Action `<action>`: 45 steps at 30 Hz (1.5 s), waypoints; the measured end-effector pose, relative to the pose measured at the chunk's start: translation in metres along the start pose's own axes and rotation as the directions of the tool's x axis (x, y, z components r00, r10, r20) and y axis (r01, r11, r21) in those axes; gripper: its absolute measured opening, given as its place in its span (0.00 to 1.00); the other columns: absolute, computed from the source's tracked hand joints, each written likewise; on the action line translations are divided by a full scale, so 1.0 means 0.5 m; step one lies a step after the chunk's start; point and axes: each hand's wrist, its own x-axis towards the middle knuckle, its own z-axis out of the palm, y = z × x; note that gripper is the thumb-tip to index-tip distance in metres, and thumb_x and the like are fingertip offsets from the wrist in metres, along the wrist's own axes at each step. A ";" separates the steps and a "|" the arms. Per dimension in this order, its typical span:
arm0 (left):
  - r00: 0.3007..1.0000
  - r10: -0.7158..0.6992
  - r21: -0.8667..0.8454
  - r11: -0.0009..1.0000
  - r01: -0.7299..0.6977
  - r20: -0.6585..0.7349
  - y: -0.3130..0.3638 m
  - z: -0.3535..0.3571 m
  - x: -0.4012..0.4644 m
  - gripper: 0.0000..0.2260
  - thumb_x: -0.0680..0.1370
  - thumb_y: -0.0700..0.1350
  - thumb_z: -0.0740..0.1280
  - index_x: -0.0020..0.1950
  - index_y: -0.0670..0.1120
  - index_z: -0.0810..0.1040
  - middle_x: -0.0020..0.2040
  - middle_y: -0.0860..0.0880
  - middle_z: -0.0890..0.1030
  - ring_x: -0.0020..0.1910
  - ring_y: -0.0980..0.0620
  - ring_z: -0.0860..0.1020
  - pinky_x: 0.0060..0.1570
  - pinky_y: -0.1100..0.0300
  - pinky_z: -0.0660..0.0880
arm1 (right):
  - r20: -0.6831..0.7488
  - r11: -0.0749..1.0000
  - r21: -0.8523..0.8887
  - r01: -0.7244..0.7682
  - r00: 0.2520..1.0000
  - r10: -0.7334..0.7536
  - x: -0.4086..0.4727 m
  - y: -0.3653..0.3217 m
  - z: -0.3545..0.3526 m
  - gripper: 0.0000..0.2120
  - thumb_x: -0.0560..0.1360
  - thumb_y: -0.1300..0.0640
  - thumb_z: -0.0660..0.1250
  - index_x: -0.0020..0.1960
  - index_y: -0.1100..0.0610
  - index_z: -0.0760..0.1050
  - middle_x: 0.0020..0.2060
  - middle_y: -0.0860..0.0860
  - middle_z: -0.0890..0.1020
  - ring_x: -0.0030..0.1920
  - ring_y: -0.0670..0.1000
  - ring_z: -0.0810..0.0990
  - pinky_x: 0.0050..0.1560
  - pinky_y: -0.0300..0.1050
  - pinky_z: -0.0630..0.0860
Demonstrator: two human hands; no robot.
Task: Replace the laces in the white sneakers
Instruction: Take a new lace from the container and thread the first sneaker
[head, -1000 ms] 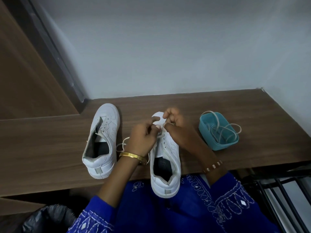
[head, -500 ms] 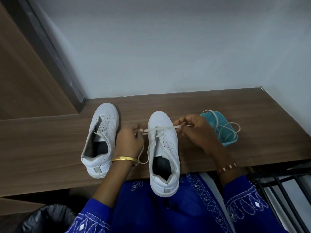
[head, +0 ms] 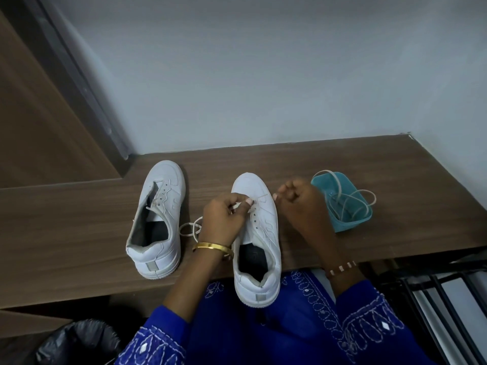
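Two white sneakers stand toes-away on the wooden table (head: 79,233). The left sneaker (head: 160,206) has its lace mostly out, the tongue exposed. The right sneaker (head: 247,185) overhangs the front edge, heel toward me. My left hand (head: 224,219) pinches a white lace (head: 189,229) at the sneaker's left eyelets; the lace's slack loops on the table between the shoes. My right hand (head: 297,204) hovers just right of the shoe, fingers curled, and a thin strand of lace runs from the front eyelets to its fingertips.
A teal plastic tub (head: 320,181) with more white laces (head: 345,204) sits right of my right hand. A black bin bag (head: 76,343) lies below the table at left, a black metal rack (head: 434,299) at lower right. Walls close the back and right.
The lace was stretched taut across the toe between both hands. Now my left hand has come back over the eyelets and my right hand has drawn in closer to the shoe.
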 end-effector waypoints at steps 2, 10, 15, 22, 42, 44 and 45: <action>0.999 -0.042 -0.002 0.999 0.042 -0.024 -0.007 -0.001 -0.001 0.06 0.73 0.42 0.71 0.46 0.41 0.84 0.45 0.46 0.84 0.45 0.52 0.80 0.47 0.62 0.74 | 0.152 0.991 -0.098 -0.087 0.983 0.101 -0.019 0.015 0.019 0.05 0.71 0.58 0.70 0.39 0.54 0.74 0.33 0.47 0.75 0.33 0.44 0.73 0.34 0.30 0.69; 0.990 -0.131 0.145 0.980 0.137 -0.052 -0.025 0.012 -0.001 0.05 0.73 0.42 0.71 0.46 0.44 0.84 0.44 0.45 0.83 0.43 0.48 0.80 0.43 0.63 0.72 | 0.238 0.962 -0.268 0.048 0.971 0.018 -0.071 0.027 0.072 0.17 0.70 0.56 0.71 0.57 0.60 0.75 0.51 0.53 0.78 0.52 0.52 0.77 0.50 0.39 0.70; 0.993 -0.109 0.357 0.926 0.121 -0.054 -0.013 0.013 0.001 0.08 0.73 0.47 0.68 0.47 0.45 0.83 0.45 0.45 0.84 0.45 0.47 0.80 0.43 0.60 0.72 | 0.212 0.985 -0.163 -0.061 0.973 0.095 -0.056 0.033 0.052 0.08 0.68 0.60 0.70 0.47 0.60 0.78 0.36 0.48 0.78 0.35 0.43 0.75 0.36 0.30 0.69; 0.994 -0.110 0.604 0.792 0.088 -0.001 0.012 0.029 0.008 0.09 0.75 0.48 0.66 0.51 0.49 0.83 0.50 0.45 0.82 0.50 0.45 0.79 0.42 0.59 0.71 | 0.220 0.987 -0.138 -0.079 0.970 0.108 -0.053 0.043 0.048 0.04 0.67 0.60 0.71 0.41 0.59 0.77 0.29 0.43 0.74 0.30 0.41 0.72 0.31 0.27 0.67; 0.983 -0.176 0.580 0.806 0.116 0.048 0.001 0.025 0.013 0.09 0.75 0.43 0.64 0.49 0.47 0.83 0.48 0.43 0.82 0.49 0.43 0.79 0.43 0.58 0.72 | 0.232 0.988 -0.128 -0.088 0.966 0.116 -0.041 0.050 0.038 0.08 0.66 0.63 0.69 0.31 0.57 0.71 0.23 0.46 0.69 0.26 0.43 0.67 0.28 0.30 0.66; 0.981 -0.193 0.479 0.862 0.166 0.007 -0.003 0.032 0.008 0.08 0.74 0.44 0.65 0.49 0.47 0.84 0.48 0.43 0.83 0.49 0.44 0.80 0.44 0.58 0.73 | 0.240 0.989 -0.117 -0.086 0.964 0.112 -0.042 0.049 0.037 0.11 0.66 0.63 0.69 0.30 0.55 0.69 0.23 0.46 0.70 0.25 0.42 0.67 0.28 0.29 0.66; 0.979 -0.203 0.433 0.882 0.186 -0.006 -0.006 0.034 0.009 0.08 0.74 0.44 0.66 0.48 0.46 0.84 0.48 0.43 0.83 0.49 0.44 0.80 0.45 0.57 0.74 | 0.242 0.990 -0.114 -0.088 0.964 0.114 -0.042 0.048 0.037 0.10 0.66 0.63 0.69 0.30 0.54 0.70 0.23 0.45 0.70 0.25 0.42 0.67 0.27 0.29 0.66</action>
